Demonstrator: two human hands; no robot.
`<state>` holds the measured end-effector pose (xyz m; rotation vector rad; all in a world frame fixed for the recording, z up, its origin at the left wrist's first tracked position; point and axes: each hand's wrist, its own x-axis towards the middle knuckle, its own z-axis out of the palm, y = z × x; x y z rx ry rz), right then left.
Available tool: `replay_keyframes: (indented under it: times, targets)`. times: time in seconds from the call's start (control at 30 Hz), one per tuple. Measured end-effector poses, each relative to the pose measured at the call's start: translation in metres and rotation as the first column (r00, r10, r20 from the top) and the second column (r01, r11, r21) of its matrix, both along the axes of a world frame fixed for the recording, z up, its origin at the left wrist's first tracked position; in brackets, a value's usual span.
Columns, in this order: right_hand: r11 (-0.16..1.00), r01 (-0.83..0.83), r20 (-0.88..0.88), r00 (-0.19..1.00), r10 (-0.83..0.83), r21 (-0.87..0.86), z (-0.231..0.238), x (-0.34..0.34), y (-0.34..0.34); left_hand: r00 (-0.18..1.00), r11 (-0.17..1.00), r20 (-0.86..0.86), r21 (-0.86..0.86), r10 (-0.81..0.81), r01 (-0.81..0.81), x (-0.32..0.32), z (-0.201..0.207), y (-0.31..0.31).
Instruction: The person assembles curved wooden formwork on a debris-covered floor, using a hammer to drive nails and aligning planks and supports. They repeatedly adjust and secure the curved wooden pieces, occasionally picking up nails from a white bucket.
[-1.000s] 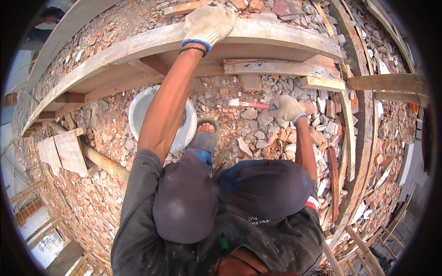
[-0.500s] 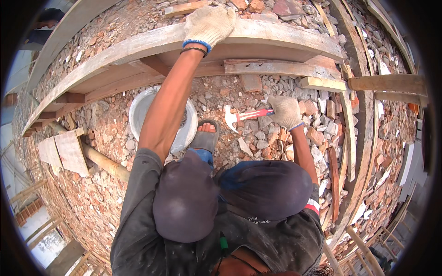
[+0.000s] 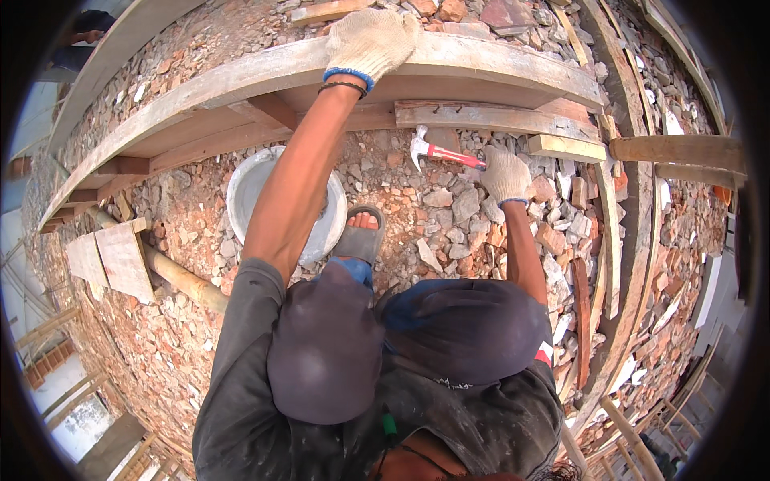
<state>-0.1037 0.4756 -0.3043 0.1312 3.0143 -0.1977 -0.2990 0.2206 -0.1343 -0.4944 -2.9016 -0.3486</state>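
Note:
My left hand (image 3: 374, 42), in a cream knit glove with a blue cuff, is closed over the top edge of a long wooden beam (image 3: 489, 62) that is part of a plank frame. Gloved too, my right hand (image 3: 506, 174) grips a claw hammer (image 3: 451, 154) by its red handle. The hammer's pale metal head points left, just below a short board (image 3: 481, 117) with nails in it that lies along the frame. A pale wood block (image 3: 566, 148) sits at the right end of that board, near my right hand.
A round grey-white basin (image 3: 241, 196) stands on the rubble, partly hidden under my left forearm. My sandalled foot (image 3: 358, 239) is beside it. Broken bricks and stones cover the ground. Long timbers (image 3: 638, 216) and a bamboo pole (image 3: 682, 148) lie at the right. Another person (image 3: 76, 52) is at the far left.
The hammer and my right hand have moved up, away from me, and slightly right, bringing the hammer head close to the nailed board. My left hand remains on the beam.

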Motion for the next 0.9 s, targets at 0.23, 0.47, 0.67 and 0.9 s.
replay_keyframes:
  times: [0.23,0.47,0.67,0.9]
  targets:
    - [0.982,-0.024,0.051,0.998,0.034,-0.188,-0.043,0.041,-0.01,1.0,1.0,0.01,-0.018,-0.011,0.012,-0.005,0.001,-0.002]
    - [0.892,-0.156,0.153,0.959,0.24,-0.424,-0.027,0.069,-0.047,0.998,0.999,-0.046,-0.012,-0.053,0.052,-0.007,-0.003,-0.005]
    - [-0.251,0.377,0.448,0.812,-0.375,-0.892,-0.041,-0.003,-0.078,1.0,0.999,0.023,-0.034,-0.007,0.008,0.0,0.005,-0.003]
    - [-0.574,0.206,0.603,0.404,-0.688,-0.793,-0.056,-0.086,-0.037,1.0,1.0,0.013,0.012,-0.012,0.012,0.001,0.002,0.0]
